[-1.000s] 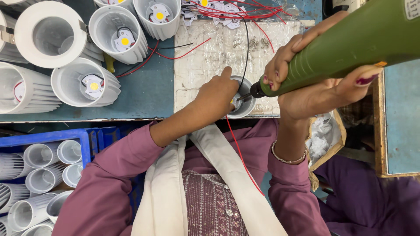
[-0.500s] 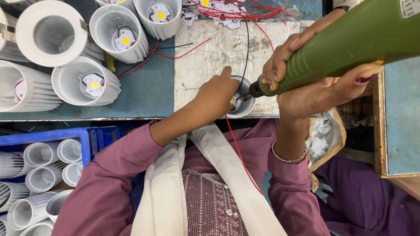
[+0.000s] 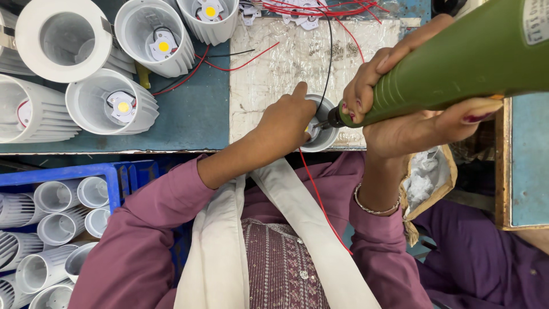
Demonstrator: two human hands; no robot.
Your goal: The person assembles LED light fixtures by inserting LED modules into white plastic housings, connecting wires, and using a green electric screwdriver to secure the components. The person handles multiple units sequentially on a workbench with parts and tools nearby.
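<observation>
Gripping the big green power screwdriver (image 3: 452, 63) with right hand (image 3: 400, 109) fingers wrapped tight, keeping its tip plumb. Steadying the white lamp housing (image 3: 323, 134) at the bench's near edge, left hand (image 3: 286, 123) fingers curled over its rim.

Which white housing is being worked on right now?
Look at the pale plastic-covered mat on the blue bench. At its near edge stands a white housing, steadied by the left hand. Only this one has the green screwdriver tip inside.
</observation>
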